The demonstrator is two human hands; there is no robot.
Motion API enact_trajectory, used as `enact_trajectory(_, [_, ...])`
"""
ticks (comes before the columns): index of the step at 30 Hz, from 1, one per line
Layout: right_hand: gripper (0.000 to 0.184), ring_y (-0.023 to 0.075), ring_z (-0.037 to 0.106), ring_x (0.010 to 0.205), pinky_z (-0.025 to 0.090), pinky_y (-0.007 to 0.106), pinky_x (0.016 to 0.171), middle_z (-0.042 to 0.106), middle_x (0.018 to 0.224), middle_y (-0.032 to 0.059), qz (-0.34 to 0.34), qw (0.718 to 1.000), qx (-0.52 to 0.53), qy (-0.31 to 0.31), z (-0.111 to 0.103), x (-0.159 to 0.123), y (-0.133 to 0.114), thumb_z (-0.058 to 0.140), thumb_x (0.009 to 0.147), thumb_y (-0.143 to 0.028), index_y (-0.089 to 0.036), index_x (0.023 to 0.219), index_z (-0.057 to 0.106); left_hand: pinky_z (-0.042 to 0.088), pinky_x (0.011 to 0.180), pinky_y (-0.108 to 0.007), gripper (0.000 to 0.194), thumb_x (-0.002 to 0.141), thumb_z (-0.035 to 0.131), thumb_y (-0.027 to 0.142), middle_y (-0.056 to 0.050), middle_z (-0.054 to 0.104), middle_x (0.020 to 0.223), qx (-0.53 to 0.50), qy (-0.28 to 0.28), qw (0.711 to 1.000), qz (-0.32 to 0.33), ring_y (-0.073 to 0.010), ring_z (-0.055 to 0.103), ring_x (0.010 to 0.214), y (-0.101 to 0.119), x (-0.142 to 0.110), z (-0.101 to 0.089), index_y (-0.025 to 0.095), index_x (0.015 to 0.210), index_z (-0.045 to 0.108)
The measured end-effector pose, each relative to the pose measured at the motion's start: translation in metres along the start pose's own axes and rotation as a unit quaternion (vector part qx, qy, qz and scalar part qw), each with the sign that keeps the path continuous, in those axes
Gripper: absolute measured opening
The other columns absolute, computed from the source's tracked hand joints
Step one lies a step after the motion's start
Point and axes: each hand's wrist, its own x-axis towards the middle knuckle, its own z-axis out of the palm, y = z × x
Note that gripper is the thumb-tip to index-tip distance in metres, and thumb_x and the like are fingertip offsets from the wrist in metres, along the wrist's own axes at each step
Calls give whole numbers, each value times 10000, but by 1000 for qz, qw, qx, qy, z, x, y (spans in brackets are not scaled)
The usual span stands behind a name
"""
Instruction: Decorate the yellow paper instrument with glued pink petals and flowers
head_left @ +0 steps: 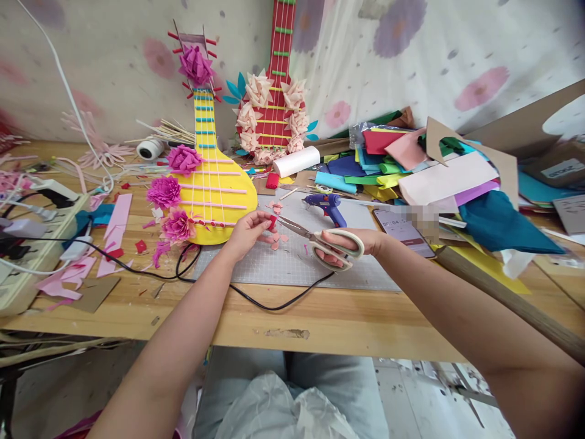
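Between the fingertips of my left hand is a small piece of red paper. My right hand grips a pair of scissors by its white handles, and the blades point left toward the red paper. Whether the blades touch the paper I cannot tell. Pink paper petals lie on the grey cutting mat beside my left fingers. Just beyond the scissors rests a blue glue gun. A yellow lute-shaped craft with magenta paper flowers stands behind my left hand.
A red lute-shaped craft with cream flowers leans at the back. Coloured paper is heaped at the right, near a phone. A power strip sits at the left, and a black cable crosses the table's front.
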Motion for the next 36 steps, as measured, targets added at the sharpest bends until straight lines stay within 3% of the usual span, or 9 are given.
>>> enact_trajectory(18, [524, 74, 437, 460, 383, 208, 412, 461, 581, -22, -8, 1000, 2, -5, -1, 4, 1, 351, 824, -642, -138, 805, 492, 533, 533, -250, 311, 656, 683, 345, -16, 616, 725, 17, -27, 999, -5, -135, 617, 661, -3, 0, 0, 143, 854, 553])
enact_trajectory(29, [502, 53, 382, 416, 328, 192, 390, 434, 534, -43, -7, 1000, 16, 22, 1, 4, 0, 428, 793, -641, -143, 776, 482, 534, 515, -242, 336, 613, 717, 346, -3, 598, 728, 3, -23, 1000, -19, -131, 616, 647, 1, -1, 3, 146, 829, 554])
enact_trajectory(36, [520, 65, 382, 431, 318, 211, 405, 413, 548, -43, -11, 997, -68, 33, -2, -2, -2, 385, 790, -671, -158, 762, 462, 533, 519, -247, 327, 617, 708, 341, -1, 586, 733, 2, -16, 1000, -14, -124, 605, 650, 2, -2, 2, 138, 821, 553])
